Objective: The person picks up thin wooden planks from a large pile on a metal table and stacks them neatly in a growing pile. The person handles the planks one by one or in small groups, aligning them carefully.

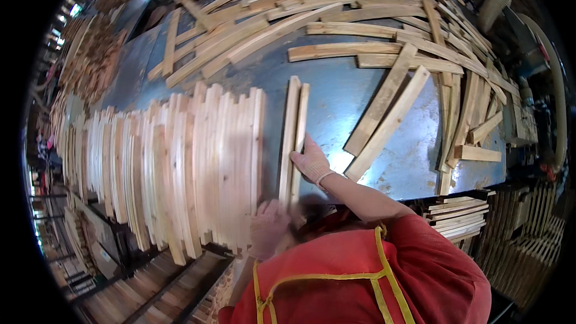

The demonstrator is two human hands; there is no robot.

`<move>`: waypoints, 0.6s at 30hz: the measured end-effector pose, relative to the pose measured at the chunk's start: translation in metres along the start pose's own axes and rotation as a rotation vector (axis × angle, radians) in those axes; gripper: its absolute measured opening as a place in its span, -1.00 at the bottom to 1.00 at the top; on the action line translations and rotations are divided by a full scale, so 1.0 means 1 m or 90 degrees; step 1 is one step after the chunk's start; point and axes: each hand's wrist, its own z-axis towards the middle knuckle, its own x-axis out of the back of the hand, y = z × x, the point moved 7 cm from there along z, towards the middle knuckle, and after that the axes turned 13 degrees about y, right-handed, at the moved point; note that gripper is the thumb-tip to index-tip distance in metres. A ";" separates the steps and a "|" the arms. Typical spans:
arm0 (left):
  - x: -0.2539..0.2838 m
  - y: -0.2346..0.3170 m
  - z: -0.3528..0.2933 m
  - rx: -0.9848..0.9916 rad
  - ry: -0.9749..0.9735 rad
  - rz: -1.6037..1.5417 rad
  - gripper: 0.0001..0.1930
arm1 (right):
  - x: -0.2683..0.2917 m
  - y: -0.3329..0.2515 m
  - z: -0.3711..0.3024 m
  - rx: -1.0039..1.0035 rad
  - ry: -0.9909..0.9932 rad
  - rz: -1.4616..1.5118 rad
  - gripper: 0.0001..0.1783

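Slat pair (288, 135): lying on our blue-grey metal table (336, 96), between the slat row (207, 162) and two loose planks (381, 99).
Right gloved hand (312, 162): we hold the pair's right side.
Left hand (268, 228): blurred near the pair's lower ends; we cannot tell its grip.
Far-side planks (354, 29): heaped, crossing, crowding our table.
Lower slat ends: obscured.
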 end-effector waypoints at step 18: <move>-0.052 0.059 0.050 -0.078 -0.018 0.040 0.01 | 0.246 0.156 0.083 -0.155 0.360 0.374 -0.24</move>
